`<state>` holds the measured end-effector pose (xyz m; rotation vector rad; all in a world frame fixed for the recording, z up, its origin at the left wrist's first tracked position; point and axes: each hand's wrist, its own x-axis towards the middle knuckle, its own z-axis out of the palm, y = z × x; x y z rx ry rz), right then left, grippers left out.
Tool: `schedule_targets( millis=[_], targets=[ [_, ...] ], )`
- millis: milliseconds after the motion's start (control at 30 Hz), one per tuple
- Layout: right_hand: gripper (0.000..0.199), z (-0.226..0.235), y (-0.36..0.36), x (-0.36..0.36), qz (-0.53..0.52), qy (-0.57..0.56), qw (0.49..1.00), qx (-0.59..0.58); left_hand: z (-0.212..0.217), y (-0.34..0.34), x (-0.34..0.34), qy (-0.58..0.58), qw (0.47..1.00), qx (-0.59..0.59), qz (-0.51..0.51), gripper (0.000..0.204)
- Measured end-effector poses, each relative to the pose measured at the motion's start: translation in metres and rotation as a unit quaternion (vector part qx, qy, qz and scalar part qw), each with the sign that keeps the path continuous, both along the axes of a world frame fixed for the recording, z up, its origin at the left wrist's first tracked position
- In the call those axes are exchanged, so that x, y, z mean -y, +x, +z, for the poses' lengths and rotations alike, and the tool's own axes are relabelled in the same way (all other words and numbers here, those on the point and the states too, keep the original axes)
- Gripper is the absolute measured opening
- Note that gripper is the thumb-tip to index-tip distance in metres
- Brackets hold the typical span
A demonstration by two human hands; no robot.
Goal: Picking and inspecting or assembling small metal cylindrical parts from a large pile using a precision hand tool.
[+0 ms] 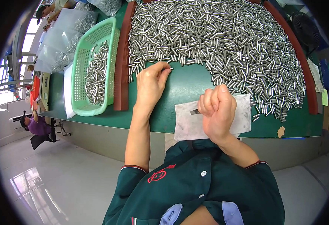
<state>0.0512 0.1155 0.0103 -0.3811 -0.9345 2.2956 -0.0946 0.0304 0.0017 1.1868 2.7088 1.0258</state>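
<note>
Left hand [148, 84]: thumb and forefinger pinched on what looks like one small pin [171, 68], its end just showing at the fingertips. Hand sits over the table [187, 80], at the near edge of the pin pile [209, 33], just right of the left rail [121, 80].

Right hand [219, 112]: clenched, fingers curled in, thumb on top, raised over the cloth [189, 125]. A dark flat piece [194, 111] pokes out on the finger side; can't tell if the hand grips it or it lies on the cloth.

Pin pile: loose shiny metal cylinders, random orientation, spread over most of the far table. Reaches nearest to the front edge on the right side, up against the right rail [303, 75]. Both rails are reddish brown.

Green basket [76, 75] stands just left of the left rail, long side running away from the wearer, with more pins [97, 80] inside. Clear bags [59, 41] with metal parts beyond it, on the left. Cloth is pale, smudged, at the front edge, partly hanging over.

Also: black fan [305, 30] far right, yellow note [324, 97] near the right rail, tan scrap [280, 132] at the front right. Person in purple [39, 126] off to the left.
</note>
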Motion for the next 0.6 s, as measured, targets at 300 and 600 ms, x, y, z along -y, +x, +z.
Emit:
schedule_targets(
  millis=[300, 600],
  targets=[
    [0.038, -0.002, -0.002, -0.006, -0.049, -0.019, 0.999, -0.014, 0.028, 0.067, 0.028, 0.003, 0.993, 0.110, -0.041, 0.005],
    [0.040, -0.004, -0.002, -0.004, -0.007, -0.021, 1.000, -0.011, 0.003, 0.088, 0.039, 0.017, 0.994, 0.100, -0.047, 0.005]
  ],
)
